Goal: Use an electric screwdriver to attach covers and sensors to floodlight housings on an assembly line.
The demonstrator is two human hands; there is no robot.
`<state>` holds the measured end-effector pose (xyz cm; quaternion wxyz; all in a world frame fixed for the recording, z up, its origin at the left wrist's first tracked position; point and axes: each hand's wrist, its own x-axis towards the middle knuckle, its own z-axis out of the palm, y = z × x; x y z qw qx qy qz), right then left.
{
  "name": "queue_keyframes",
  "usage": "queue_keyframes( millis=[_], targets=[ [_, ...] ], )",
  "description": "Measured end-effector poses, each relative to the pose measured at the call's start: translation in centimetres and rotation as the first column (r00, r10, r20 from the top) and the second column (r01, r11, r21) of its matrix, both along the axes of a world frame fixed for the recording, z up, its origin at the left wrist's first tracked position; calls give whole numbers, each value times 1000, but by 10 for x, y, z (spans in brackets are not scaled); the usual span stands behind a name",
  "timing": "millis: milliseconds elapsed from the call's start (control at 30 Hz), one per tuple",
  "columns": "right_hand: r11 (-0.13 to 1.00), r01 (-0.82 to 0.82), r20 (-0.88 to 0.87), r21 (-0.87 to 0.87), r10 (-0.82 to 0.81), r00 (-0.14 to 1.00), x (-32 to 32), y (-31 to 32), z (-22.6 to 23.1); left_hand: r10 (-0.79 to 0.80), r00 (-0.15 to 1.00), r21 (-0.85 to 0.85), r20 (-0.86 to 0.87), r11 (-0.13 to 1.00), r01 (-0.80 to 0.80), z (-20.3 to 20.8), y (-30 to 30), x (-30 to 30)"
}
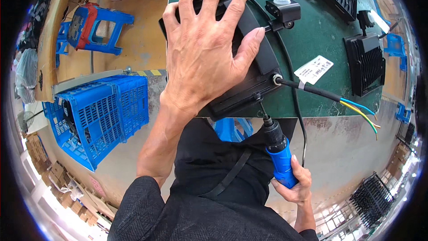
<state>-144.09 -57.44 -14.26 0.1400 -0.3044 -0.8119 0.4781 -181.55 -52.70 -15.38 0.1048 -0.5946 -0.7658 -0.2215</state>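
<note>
The big green table [312, 44] fills the top of the view, and everything else sits around it. At its near edge lies a black flood lamp [249, 85], face down, partly hanging over the edge. The left hand [203, 49] is spread flat on top of the lamp, pressing it down so it cannot slide. Below the table edge, the right hand [296, 183] is wrapped tight around a blue electric screwdriver [278, 151]. Its thin bit points up into the lamp's lower rim — it looks like a screw is being driven there.

A black cable [312, 90] runs from the lamp across the table, ending in loose coloured wires [363, 114]. Off the table's left side stands a blue plastic crate [100, 111].

The next move needs the bit kept straight on the screw and the lamp held firm.
</note>
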Motion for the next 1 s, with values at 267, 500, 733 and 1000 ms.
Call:
queue_keyframes(
  millis=[267,500,733,1000],
  targets=[
    [17,-7,-15,-1000,-497,868,5,-18,15,6,1000,-6,-18,1000,-6,-2,-2,-1],
    [582,194,33,-790,-276,960,18,-19,-1,2,1000,-9,-11,1000,-2,-3,0,-2],
    [206,180,78,-962,-424,902,4,-25,22,-1,1000,-13,-1,1000,1,0,0,0],
    [333,76,-48,-940,-347,937,8,-16,14,5,1000,-18,7,1000,-4,1,-1,-2]
  ],
)
